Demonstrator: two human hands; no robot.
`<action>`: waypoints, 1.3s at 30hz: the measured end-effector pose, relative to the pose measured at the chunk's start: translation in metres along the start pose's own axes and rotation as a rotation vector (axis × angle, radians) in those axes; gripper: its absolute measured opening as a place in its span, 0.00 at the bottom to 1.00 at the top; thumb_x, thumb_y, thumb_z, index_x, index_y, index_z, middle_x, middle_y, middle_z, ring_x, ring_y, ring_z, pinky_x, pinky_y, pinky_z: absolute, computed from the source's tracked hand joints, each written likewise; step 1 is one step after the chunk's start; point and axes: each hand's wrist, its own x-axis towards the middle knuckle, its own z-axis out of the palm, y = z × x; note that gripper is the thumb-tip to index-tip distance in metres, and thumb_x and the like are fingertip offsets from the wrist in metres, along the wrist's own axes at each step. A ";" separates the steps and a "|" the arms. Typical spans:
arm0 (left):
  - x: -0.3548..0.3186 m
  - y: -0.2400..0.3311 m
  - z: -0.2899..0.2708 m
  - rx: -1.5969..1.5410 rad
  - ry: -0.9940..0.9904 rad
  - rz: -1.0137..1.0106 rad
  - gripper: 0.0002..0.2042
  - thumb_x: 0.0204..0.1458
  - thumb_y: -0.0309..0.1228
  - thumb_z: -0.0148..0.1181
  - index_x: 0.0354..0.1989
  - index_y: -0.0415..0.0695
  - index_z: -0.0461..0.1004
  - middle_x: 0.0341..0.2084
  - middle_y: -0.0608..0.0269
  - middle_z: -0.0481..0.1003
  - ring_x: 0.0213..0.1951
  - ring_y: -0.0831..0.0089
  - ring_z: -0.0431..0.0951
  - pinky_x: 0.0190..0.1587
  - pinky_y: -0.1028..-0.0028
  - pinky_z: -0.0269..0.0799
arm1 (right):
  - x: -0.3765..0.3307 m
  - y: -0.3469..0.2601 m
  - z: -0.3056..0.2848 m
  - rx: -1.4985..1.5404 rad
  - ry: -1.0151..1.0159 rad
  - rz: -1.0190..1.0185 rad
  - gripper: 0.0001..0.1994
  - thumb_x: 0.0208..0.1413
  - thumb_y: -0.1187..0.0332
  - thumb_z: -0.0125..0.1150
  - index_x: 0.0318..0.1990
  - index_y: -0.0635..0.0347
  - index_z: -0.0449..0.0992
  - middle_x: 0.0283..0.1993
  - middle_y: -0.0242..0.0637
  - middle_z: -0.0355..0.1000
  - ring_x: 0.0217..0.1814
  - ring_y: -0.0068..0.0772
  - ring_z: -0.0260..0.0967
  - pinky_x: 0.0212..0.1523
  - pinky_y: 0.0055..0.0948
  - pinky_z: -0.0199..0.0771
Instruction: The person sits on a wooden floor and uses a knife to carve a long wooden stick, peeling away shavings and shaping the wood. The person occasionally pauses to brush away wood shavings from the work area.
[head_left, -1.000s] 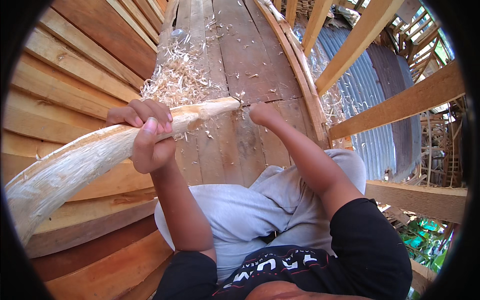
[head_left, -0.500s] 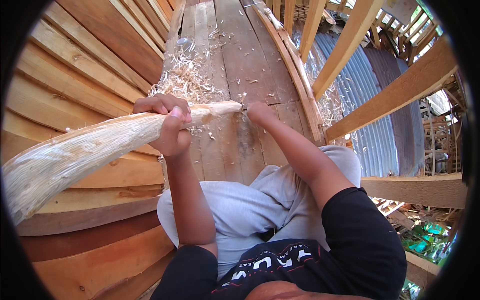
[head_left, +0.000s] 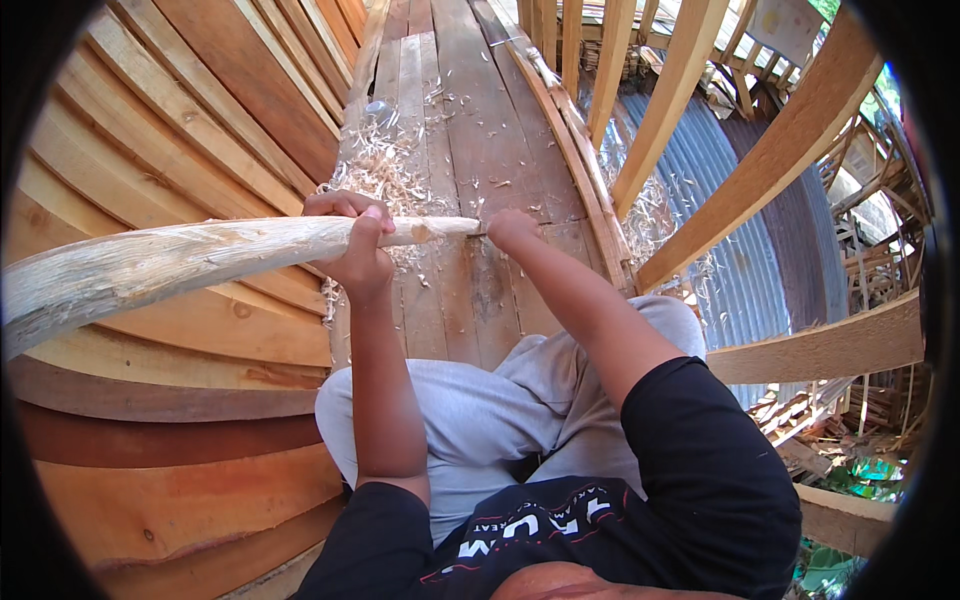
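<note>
Pale wood pole (head_left: 200,252) held over plank floor (head_left: 505,125)
Left hand (head_left: 362,256) wraps it near its narrow end, likely for steadiness; right hand (head_left: 513,230) sits beside that end, its grip impossible to tell.

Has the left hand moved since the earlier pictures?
Yes: judged against the floorboards, the left hand has shifted to the right, closer to the right hand.
</note>
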 end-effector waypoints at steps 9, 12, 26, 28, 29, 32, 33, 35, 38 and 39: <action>0.002 0.002 -0.012 -0.032 0.042 0.018 0.10 0.40 0.16 0.47 0.30 0.41 0.58 0.16 0.62 0.62 0.16 0.77 0.64 0.24 0.76 0.68 | 0.028 0.019 0.020 -0.079 0.083 -0.055 0.18 0.59 0.60 0.46 0.49 0.52 0.79 0.53 0.41 0.74 0.55 0.47 0.72 0.53 0.40 0.73; 0.004 0.000 -0.020 -0.056 0.052 0.022 0.10 0.40 0.17 0.47 0.30 0.41 0.57 0.15 0.62 0.62 0.16 0.77 0.63 0.23 0.76 0.67 | 0.037 0.028 0.013 -0.161 0.135 -0.126 0.18 0.58 0.60 0.45 0.48 0.53 0.79 0.52 0.45 0.74 0.53 0.47 0.74 0.52 0.41 0.73; 0.029 0.058 -0.041 -0.152 -0.037 0.054 0.09 0.39 0.21 0.50 0.29 0.44 0.59 0.14 0.63 0.61 0.15 0.75 0.63 0.24 0.72 0.66 | -0.003 0.050 -0.017 -0.013 0.102 -0.335 0.16 0.60 0.60 0.48 0.40 0.64 0.77 0.40 0.55 0.74 0.47 0.56 0.72 0.47 0.46 0.70; 0.030 0.071 -0.040 -0.132 -0.042 0.066 0.08 0.39 0.22 0.50 0.29 0.44 0.59 0.14 0.63 0.60 0.15 0.75 0.62 0.24 0.72 0.65 | -0.001 0.069 0.002 0.076 0.149 -0.353 0.11 0.57 0.65 0.54 0.37 0.64 0.77 0.37 0.55 0.75 0.44 0.55 0.73 0.44 0.46 0.70; 0.030 0.078 -0.040 -0.124 -0.042 0.075 0.08 0.39 0.22 0.50 0.29 0.44 0.59 0.13 0.64 0.60 0.15 0.75 0.62 0.24 0.72 0.65 | -0.001 0.074 0.005 0.040 0.093 -0.419 0.10 0.56 0.67 0.56 0.37 0.64 0.77 0.36 0.54 0.75 0.43 0.54 0.73 0.43 0.45 0.70; 0.029 0.098 -0.039 -0.092 -0.027 0.089 0.08 0.40 0.22 0.50 0.29 0.44 0.60 0.13 0.64 0.60 0.15 0.75 0.60 0.23 0.72 0.63 | -0.004 0.071 0.011 -0.091 -0.082 -0.598 0.08 0.53 0.70 0.60 0.37 0.64 0.77 0.35 0.52 0.75 0.41 0.53 0.73 0.42 0.44 0.70; 0.029 0.104 -0.040 -0.077 -0.030 0.093 0.08 0.40 0.22 0.50 0.29 0.44 0.60 0.13 0.64 0.60 0.15 0.75 0.60 0.23 0.72 0.62 | -0.004 0.066 0.011 -0.156 -0.138 -0.649 0.08 0.52 0.70 0.60 0.37 0.65 0.77 0.36 0.52 0.75 0.43 0.53 0.73 0.42 0.45 0.70; 0.029 0.114 -0.043 -0.059 -0.062 0.093 0.08 0.40 0.22 0.50 0.29 0.44 0.61 0.13 0.64 0.60 0.15 0.76 0.60 0.23 0.72 0.62 | -0.004 0.053 0.017 -0.207 -0.224 -0.768 0.09 0.52 0.69 0.61 0.37 0.65 0.78 0.37 0.52 0.75 0.43 0.53 0.73 0.43 0.45 0.70; 0.026 0.124 -0.043 -0.028 -0.070 0.076 0.08 0.40 0.22 0.49 0.30 0.44 0.61 0.14 0.64 0.60 0.15 0.76 0.60 0.24 0.72 0.62 | 0.002 0.039 0.034 -0.198 -0.274 -0.914 0.08 0.52 0.70 0.61 0.36 0.65 0.77 0.36 0.51 0.75 0.42 0.53 0.73 0.41 0.44 0.70; 0.025 0.127 -0.043 -0.013 -0.049 0.066 0.08 0.41 0.22 0.49 0.30 0.44 0.61 0.14 0.64 0.60 0.16 0.76 0.60 0.25 0.71 0.62 | 0.007 0.034 0.040 -0.215 -0.268 -0.931 0.07 0.51 0.71 0.61 0.36 0.65 0.77 0.36 0.51 0.75 0.42 0.52 0.73 0.41 0.43 0.71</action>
